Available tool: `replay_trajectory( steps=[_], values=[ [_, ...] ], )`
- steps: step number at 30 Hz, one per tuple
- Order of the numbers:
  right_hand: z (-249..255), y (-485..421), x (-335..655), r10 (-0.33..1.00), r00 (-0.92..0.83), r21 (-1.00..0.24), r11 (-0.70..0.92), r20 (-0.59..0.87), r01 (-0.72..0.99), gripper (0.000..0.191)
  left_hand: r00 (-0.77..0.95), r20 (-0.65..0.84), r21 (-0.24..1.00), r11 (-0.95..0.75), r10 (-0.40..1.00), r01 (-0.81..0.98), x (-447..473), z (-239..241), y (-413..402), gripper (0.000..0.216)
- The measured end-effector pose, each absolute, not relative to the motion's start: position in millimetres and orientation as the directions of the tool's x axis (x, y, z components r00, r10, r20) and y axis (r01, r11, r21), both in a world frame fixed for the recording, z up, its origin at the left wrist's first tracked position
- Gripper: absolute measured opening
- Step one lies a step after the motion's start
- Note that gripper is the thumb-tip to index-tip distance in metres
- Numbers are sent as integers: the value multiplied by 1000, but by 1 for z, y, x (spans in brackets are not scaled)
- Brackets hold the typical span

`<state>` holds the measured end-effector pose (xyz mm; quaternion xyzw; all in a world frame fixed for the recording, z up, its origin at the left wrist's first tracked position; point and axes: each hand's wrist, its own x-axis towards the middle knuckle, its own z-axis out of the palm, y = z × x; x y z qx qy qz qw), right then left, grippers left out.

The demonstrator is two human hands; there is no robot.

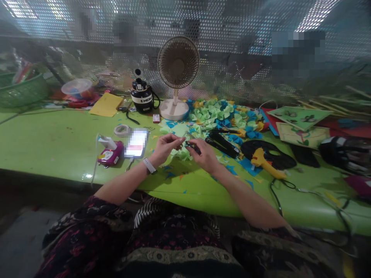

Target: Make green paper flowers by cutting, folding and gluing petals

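My left hand [166, 147], with a pale band on its wrist, is closed in a pinch over the paper pieces; what its fingertips hold is too small to make out. Close beside it, my right hand [205, 155] is closed around a small dark object [189, 144], mostly hidden by the fingers. The fingertips of both hands nearly meet. Pale green folded paper pieces [181, 155] lie beneath them. A black stapler [223, 143] rests just right of my right hand.
Behind are a fan [174, 110], a black bottle [142, 99] and a heap of paper flowers [216, 114]. A phone [135, 143] and purple socket block [110, 154] lie left. A yellow glue gun [266, 164] with its cord lies right. Paper scraps litter the green table [52, 154].
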<state>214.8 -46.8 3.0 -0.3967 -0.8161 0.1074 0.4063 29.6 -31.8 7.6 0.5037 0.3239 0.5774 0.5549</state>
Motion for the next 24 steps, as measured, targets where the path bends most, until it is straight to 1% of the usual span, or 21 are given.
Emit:
replay_trajectory(
  steps=[2, 7, 11, 15, 18, 24],
  values=[
    [2, -47, 214, 725, -351, -485, 669, 593, 563, 30, 115, 226, 935, -182, 967, -304, 29, 7, -31, 36],
    [4, -46, 215, 706, -346, -488, 689, 618, 536, 31, 163, 226, 943, -174, 960, -283, 28, 8, -30, 35],
    [5, -46, 215, 696, -361, -490, 704, 621, 514, 28, 152, 231, 945, -184, 961, -271, 28, 11, -30, 37],
    [2, -44, 215, 638, -385, -417, 747, 667, 517, 23, 111, 245, 946, -212, 963, -244, 29, 12, -31, 39],
    [0, -43, 215, 624, -397, -382, 753, 673, 536, 23, 106, 253, 948, -224, 962, -225, 29, 11, -31, 39],
    [3, -40, 219, 655, -367, -418, 727, 660, 545, 27, 159, 265, 939, -216, 951, -269, 28, 6, -29, 36]
  ],
)
